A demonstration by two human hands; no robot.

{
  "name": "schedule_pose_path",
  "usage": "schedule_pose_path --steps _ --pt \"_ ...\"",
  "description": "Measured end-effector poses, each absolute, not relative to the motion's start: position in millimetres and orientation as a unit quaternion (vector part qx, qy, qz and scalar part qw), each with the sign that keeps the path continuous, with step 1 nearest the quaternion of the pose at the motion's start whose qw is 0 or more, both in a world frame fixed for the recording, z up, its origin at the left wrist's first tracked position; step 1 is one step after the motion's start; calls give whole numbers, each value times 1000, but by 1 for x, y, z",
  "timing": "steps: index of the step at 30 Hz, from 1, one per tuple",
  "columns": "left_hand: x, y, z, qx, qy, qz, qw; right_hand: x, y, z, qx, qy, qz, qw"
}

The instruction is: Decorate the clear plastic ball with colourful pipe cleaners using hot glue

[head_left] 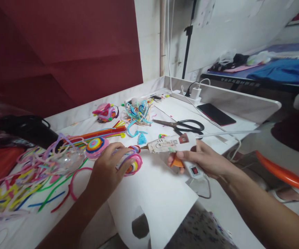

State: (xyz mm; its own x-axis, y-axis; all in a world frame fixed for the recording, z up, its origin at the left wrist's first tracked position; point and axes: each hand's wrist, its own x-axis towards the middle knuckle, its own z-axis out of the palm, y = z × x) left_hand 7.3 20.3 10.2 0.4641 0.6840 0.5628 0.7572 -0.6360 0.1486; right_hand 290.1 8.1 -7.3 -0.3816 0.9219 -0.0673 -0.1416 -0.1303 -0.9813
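Observation:
My left hand [110,166] is closed around a colourful craft piece [133,165] with coiled pink, orange and yellow rounds; another striped round [96,148] shows on its left side. In my right hand [202,159] is a white glue gun [165,143] with an orange trigger, its nozzle pointing left and reaching the craft piece's upper right edge. A clear glue stick sticks out of the gun's back. Beneath both hands lies a white paper sheet [154,200] that hangs over the table's front edge.
Black-handled scissors [191,125] and a phone [216,114] lie behind the gun, near a power strip [185,97] and cables. Pipe cleaners [48,190] spread across the left. A blue tangle [139,112] and a pink craft ball [105,112] sit farther back. An orange stool edge [284,173] shows right.

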Motion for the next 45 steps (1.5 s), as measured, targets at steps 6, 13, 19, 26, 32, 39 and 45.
schedule_pose_path --steps 6,13,19,26,32,39,45 --pt "7 20 12 -857 -418 -292 70 283 9 -14 -387 -497 664 403" --pt "7 20 12 -858 -416 -288 82 278 10 -16 -389 -475 678 405" --pt "7 20 12 -859 -419 -281 82 278 10 -13 -399 -484 677 385" --pt "7 19 13 -857 -424 -282 75 277 12 -20 -380 -497 672 397" --pt "7 18 12 -859 -424 -276 74 276 13 -22 -387 -501 667 393" --pt "9 18 13 -857 -426 -283 71 277 13 -21 -387 -522 654 387" --pt "8 18 12 -859 -424 -278 69 278 13 -21 -377 -535 651 385"
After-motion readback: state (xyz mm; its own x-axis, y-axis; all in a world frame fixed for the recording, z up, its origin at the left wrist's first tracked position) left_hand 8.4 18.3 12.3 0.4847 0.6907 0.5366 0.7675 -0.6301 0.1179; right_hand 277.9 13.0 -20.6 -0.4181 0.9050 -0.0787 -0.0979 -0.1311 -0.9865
